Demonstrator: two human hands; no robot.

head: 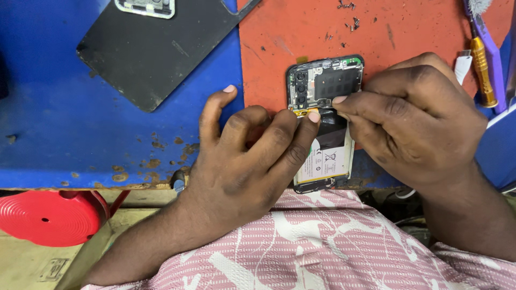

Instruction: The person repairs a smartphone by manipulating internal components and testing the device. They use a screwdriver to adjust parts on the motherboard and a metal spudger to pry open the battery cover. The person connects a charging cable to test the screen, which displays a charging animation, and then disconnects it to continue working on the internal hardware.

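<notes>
- Nearest the camera, a pink-and-white patterned shirt point(322, 247) fills the bottom of the view, with both forearms reaching up from it to the bench edge.
- Low on the left, below the bench, a red ribbed disc point(48, 215) sits on its own, well apart from the hands.
- At the bench edge lies an opened phone point(325, 115), its back cover off, so that the battery point(325, 158) and the dark shielded board above it show; its lower end reaches the edge of the bench, close to the shirt.
- The left hand point(250, 156) rests beside the phone on its left, fingers curled and close together — the fingertips point(313, 116) press on the phone's left edge near a small yellow part, while the forefinger stretches up alone over the blue surface.
- The right hand point(416, 118) comes in from the right, its fingers pinched together with the tips point(339, 100) on the phone just where the board meets the battery; whether they hold anything small I cannot tell.
- Under the phone's upper half lies a red-orange mat point(408, 27); left of it is the worn blue benchtop point(59, 118).
- Farther back on the blue — a dark back cover point(150, 53) lies flat.
- At the far right stands a yellow-handled tool point(482, 70), and tiny screws point(352, 21) lie scattered on the mat's top.
</notes>
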